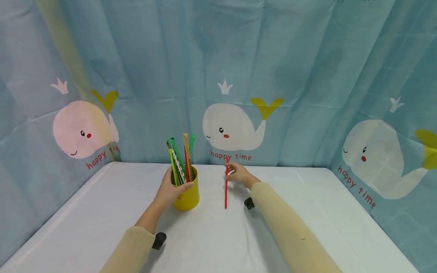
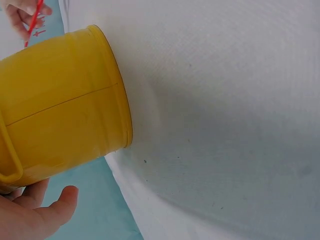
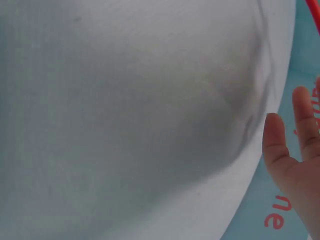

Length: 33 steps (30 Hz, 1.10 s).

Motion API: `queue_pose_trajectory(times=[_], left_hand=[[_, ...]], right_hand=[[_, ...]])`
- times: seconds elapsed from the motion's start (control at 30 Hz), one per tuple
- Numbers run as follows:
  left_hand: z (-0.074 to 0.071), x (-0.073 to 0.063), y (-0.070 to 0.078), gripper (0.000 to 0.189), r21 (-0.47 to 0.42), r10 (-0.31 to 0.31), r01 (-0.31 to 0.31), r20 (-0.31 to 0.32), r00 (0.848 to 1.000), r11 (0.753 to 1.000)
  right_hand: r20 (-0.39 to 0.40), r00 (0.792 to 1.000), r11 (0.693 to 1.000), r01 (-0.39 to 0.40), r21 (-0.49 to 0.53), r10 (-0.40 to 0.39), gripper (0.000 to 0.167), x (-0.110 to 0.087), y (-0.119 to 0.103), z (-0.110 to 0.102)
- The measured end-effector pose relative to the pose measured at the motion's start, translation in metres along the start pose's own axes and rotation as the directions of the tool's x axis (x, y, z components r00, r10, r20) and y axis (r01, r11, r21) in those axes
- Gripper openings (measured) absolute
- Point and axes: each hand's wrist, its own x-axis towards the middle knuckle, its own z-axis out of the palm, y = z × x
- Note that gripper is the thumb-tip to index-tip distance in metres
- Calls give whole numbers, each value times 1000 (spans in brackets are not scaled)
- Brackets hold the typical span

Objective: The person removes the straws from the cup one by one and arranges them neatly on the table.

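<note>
On the white cloth a yellow cup [image 1: 186,199] stands upright, packed with pencils [image 1: 177,163] in green, red, tan and a spotted pattern. My left hand [image 1: 172,189] grips it near the rim, thumb across the front and fingers around the far side. To the right of the cup, my right hand [image 1: 239,175] pinches a slim red pencil [image 1: 225,195] by its upper part, holding it upright. The left wrist view shows the cup's yellow side [image 2: 65,100] large, with a seam and a wire-like loop. Only a piece of the red pencil [image 3: 314,15] enters the right wrist view.
White cloth [image 1: 211,242] covers the table, whose far edge meets a blue curtain [image 1: 164,76] printed with whales. Dark wrist cameras [image 1: 249,203] sit below both wrists. Long sleeves [image 1: 290,227] reach in from the front.
</note>
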Motion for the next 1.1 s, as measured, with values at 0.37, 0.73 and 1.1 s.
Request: queue_pose_trajectory(times=[0.37,0.73,1.1], left_hand=[[4,3,2,86,-11,26,-26,11,1000,1000],[7,0,5,86,-25,18,-18,17,1000,1000],[0,1,0,92,-4,-7,7,15,1000,1000]], right_hand=[[49,994,968,-79,-239,93,58,4,8,0],[96,976,913,-144,-382,194,74,-1,7,-9],[192,951,814,-91,-574,241,89,-19,-6,15]])
